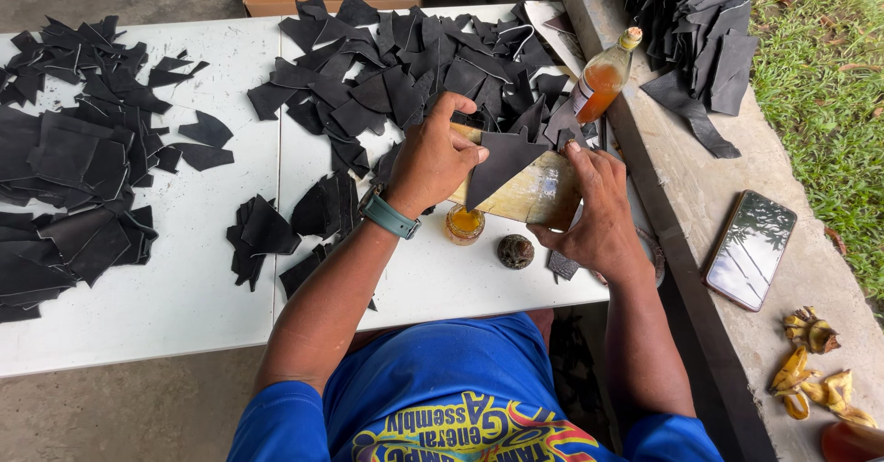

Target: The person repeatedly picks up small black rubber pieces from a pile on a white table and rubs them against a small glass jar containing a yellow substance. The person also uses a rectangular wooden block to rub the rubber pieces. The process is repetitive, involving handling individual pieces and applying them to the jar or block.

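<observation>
Head view: the fingers of the left hand [431, 156] are curled down and pressed onto a dark, roughly triangular cut piece of leather-like sheet [498, 164], pinning its upper left edge against a pale yellowish flat board [539, 193]. The right hand [597, 212] grips that board from the right, fingertips [575, 149] resting on the board's top edge at the triangle's right corner, thumb under the lower edge. Triangle and board sit between the two hands, held just above the white table [184, 287], near its right end.

A teal watch [389, 214] circles the left wrist. Just below the board stand a small open jar of amber liquid [464, 225] and, beside it, a round dark lid [516, 251]. Behind the hands lies a heap of black cut pieces [405, 66]; more black scraps [74, 167] cover the table's left side. An amber glass bottle with a cork [603, 77] leans on the concrete ledge [700, 195], where a phone [750, 249] and banana peels [815, 370] also lie.
</observation>
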